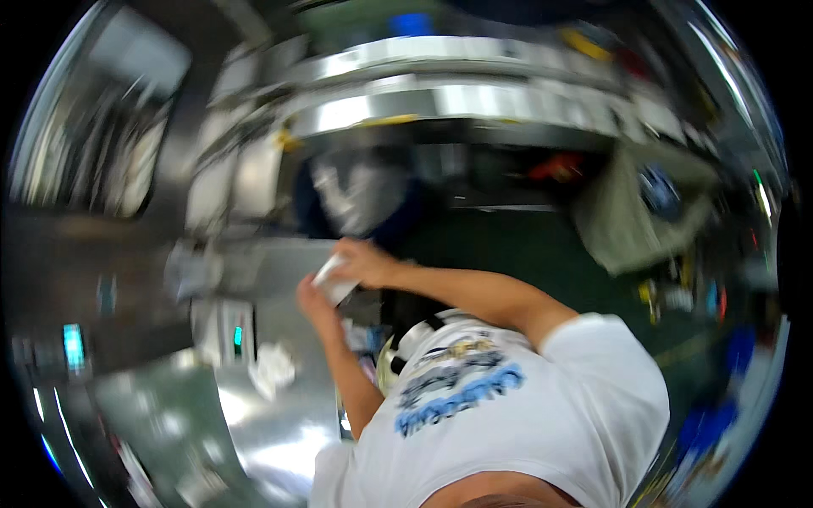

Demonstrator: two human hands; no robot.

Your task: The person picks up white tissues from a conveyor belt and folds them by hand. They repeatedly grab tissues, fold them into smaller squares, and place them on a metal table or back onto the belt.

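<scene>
Both my hands meet over the far right part of a metal table [288, 317], around a small white flat-sided item [339, 281], perhaps a box or packet. My left hand [317, 300] grips its near left end with the fingers closed. From the upper right, my right hand [364, 262] closes over its other end. Motion blur hides the fingertips and the item's exact kind. On the table to the left of my hands lies a crumpled white piece [273, 370], bag or cloth. Beside it stands a device with a lit green display [237, 339].
Just beyond my hands stands a dark round bin [312, 203] with a pale liner. Shelves [474, 100] with rows of white boxes run across the back. A grey-green sack [618, 224] hangs at the right. A dark machine panel with a lit screen [74, 347] is at the left.
</scene>
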